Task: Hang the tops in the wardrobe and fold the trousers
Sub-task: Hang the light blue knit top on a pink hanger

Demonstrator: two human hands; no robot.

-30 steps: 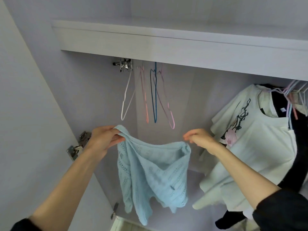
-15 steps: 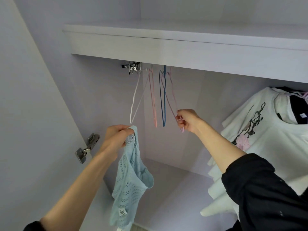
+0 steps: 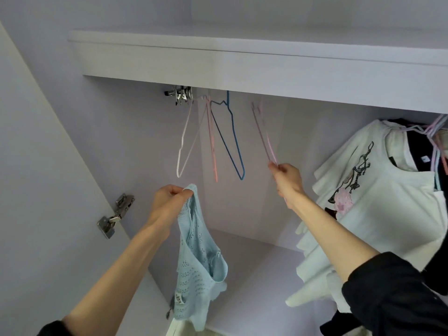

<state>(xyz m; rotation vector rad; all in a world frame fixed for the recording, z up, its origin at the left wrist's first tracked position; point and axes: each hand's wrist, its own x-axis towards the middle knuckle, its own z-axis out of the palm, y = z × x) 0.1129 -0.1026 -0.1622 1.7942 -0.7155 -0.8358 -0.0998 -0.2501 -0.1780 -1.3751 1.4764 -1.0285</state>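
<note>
My left hand [image 3: 169, 202] grips one top edge of a light blue knitted top [image 3: 197, 267], which hangs limp below it inside the open wardrobe. My right hand [image 3: 287, 178] holds the lower end of a thin pink wire hanger [image 3: 263, 132], pulled to the right and apart from the other hangers. Its hook end sits just below the shelf edge. An empty white hanger [image 3: 185, 141], a salmon hanger [image 3: 211, 141] and a blue hanger [image 3: 231, 139] hang side by side from the rail near the metal bracket [image 3: 180, 94].
A white printed T-shirt [image 3: 378, 202] and a dark garment [image 3: 417, 146] hang at the right on pastel hangers. The wardrobe shelf [image 3: 242, 64] runs across above. The open door with its hinge [image 3: 116, 215] stands at the left.
My right hand let go of the blue top, reached up to the pink hanger and pulled it rightwards away from the others. The top now hangs from my left hand alone.
</note>
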